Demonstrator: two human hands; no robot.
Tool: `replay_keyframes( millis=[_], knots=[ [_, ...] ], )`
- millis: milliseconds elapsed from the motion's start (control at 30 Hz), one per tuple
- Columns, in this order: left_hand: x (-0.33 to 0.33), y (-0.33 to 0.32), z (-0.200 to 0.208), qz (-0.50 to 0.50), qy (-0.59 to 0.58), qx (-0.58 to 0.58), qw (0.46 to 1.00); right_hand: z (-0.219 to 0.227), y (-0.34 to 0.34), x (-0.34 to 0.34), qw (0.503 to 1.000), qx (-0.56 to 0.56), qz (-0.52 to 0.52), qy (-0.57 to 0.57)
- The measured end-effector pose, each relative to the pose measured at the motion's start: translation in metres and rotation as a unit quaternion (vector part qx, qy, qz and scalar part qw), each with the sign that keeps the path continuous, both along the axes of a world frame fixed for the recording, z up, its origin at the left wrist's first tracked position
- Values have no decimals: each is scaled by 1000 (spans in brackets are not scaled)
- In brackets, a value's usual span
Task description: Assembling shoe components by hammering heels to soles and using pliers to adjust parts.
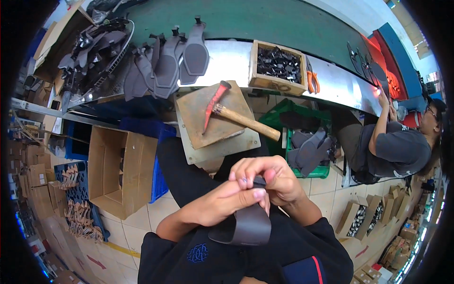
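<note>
Close to my chest, a dark brown shoe sole (253,228) hangs down in a curve from my hands. My left hand (220,202) is closed on it, thumb pressed against its upper end. At that end sits a small black heel (259,181), which my right hand (280,181) pinches between thumb and fingers. The fingers partly hide where heel and sole meet. Beyond my hands, a hammer (243,124) with a red and black head and wooden handle lies on a worn square board (191,116).
A metal-edged green bench (227,24) carries several heeled soles (195,53), a wooden box (279,85) of small black pieces and orange-handled pliers (312,83). A green crate (321,172) of soles stands right, a cardboard box (108,165) left. A co-worker (399,146) sits at the far right.
</note>
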State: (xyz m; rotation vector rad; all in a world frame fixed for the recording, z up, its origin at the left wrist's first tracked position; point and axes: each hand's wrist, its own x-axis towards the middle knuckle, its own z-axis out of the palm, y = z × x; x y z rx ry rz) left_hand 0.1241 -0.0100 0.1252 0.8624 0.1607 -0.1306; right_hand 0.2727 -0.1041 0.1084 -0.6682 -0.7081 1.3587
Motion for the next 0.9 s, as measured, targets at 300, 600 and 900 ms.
replay_keyframes(
  millis=[300, 600, 900],
  knots=[
    [-4, -9, -4, -23, -51, -48, 997, 3, -9, -7, 999, 6, -7, -45],
    [-5, -7, -5, -37, -67, -2, 997, 3, -10, -4, 1000, 12, -7, -7],
    [-2, -2, -6, -34, -29, -78, 996, -8, -8, -2, 1000, 8, 13, 14]
  ],
)
